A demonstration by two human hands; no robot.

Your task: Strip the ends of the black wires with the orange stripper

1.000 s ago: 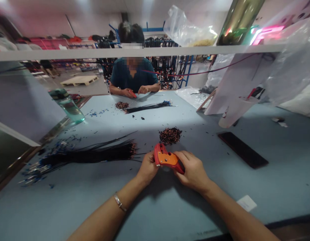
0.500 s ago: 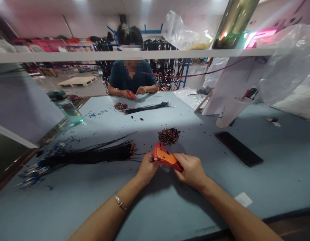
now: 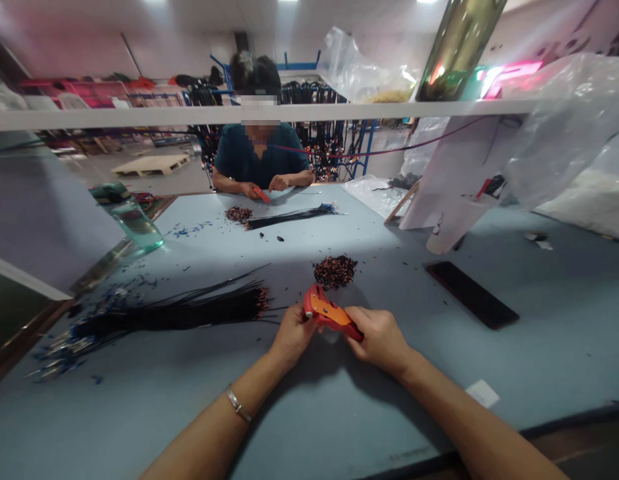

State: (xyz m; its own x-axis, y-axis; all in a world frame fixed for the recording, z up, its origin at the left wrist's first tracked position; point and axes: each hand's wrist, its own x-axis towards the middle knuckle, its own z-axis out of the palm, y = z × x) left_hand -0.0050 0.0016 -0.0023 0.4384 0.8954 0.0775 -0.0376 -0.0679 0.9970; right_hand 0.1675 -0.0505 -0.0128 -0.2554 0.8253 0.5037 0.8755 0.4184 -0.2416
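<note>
My right hand (image 3: 382, 339) is closed around the handles of a red and orange wire stripper (image 3: 329, 312), whose head points up and left. Right against that head is my left hand (image 3: 293, 335), its fingers pinched together. Whatever sits between those fingers is hidden or too thin to make out. Just beyond the tool lies a pile of small black and copper-coloured offcuts (image 3: 334, 271). To the left of my left hand a thick bundle of black wires (image 3: 189, 312) rests on the table, copper ends toward me and blue-and-silver ends at the far left.
A phone (image 3: 470, 294) and a white cup (image 3: 452, 223) stand to the right. At the left is a green bottle (image 3: 139, 223). A shelf (image 3: 289, 115) crosses above the table. Opposite, a co-worker (image 3: 262, 157) holds a red tool beside another wire bundle (image 3: 292, 217).
The view has shifted slightly, moving the background a little left. The wire stripper's jaws look closer together; both hands stay in nearly the same place.
</note>
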